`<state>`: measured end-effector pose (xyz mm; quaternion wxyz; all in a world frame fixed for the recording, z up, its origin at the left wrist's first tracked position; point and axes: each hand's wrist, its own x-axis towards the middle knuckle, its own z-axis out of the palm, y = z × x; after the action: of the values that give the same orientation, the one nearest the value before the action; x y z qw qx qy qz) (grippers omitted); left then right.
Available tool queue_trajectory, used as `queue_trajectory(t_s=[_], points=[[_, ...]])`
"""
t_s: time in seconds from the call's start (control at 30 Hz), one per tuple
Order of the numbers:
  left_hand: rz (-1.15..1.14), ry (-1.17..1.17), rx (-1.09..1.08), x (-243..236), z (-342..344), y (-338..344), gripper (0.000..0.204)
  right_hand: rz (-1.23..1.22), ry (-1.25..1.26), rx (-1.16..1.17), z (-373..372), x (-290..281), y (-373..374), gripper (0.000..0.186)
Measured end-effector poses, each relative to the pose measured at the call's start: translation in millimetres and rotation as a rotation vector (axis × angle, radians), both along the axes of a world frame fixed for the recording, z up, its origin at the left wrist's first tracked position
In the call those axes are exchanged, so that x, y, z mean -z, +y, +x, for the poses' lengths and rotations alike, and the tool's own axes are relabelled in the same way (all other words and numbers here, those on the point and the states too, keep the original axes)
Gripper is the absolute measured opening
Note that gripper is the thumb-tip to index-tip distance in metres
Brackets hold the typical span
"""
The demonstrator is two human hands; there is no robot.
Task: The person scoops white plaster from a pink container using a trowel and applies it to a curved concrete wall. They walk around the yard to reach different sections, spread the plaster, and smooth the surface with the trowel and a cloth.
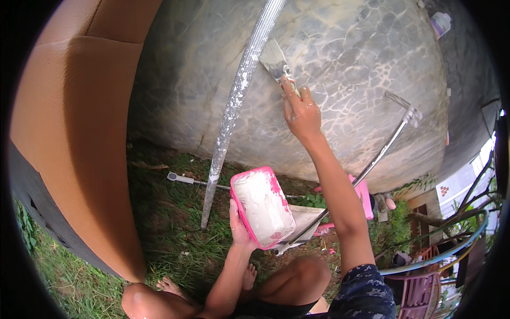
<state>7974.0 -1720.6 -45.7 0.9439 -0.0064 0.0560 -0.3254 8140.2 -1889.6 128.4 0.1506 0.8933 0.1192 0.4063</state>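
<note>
My right hand (303, 113) is closed round the handle of what looks like a putty knife (276, 63). Its broad end, smeared whitish, lies against the grey wall (350, 58), which is crossed by a web of pale lines. Lower down, my left hand (240, 227) grips the side of a pink plastic tub (264, 207), tilted so that its inside shows. Thick white paste coats much of the tub's interior. White specks dot the fingers of my right hand.
A slanting metal pole (234, 106) with flaking white paint stands left of my right hand. An orange-brown padded panel (79, 122) fills the left side. A long-handled tool (390, 141) leans on the wall. Grass (183, 234) covers the ground; a purple plastic chair (419, 292) sits at lower right.
</note>
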Motion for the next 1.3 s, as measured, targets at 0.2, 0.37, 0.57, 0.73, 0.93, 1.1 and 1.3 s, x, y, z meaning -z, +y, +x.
queue_trajectory(t_s=[0.2, 0.37, 0.57, 0.73, 0.93, 1.1, 1.3], points=[[0.017, -0.006, -0.025, 2, 0, -2, 0.076, 0.01, 0.019, 0.005, -6, -2, 8, 0.057], [-0.004, -0.001, -0.008, 3, -3, -4, 0.075, 0.036, 0.067, 0.086, -6, -9, 24, 0.057], [0.055, 0.001, -0.039, 1, -3, -5, 0.074, 0.026, 0.051, 0.124, -6, -27, 53, 0.049], [0.054, 0.007, -0.068, 3, -3, -3, 0.072, 0.001, 0.207, 0.321, -27, -33, 65, 0.046], [-0.043, 0.004, -0.042, 6, -4, -2, 0.07, -0.018, 0.181, 0.181, -30, -16, 53, 0.047], [0.03, 0.022, -0.044, 10, -6, -7, 0.07, 0.005, 0.14, 0.081, 10, 5, 32, 0.059], [0.097, 0.015, -0.108, 12, -3, 3, 0.068, -0.043, 0.037, 0.057, 15, 19, 1, 0.056]])
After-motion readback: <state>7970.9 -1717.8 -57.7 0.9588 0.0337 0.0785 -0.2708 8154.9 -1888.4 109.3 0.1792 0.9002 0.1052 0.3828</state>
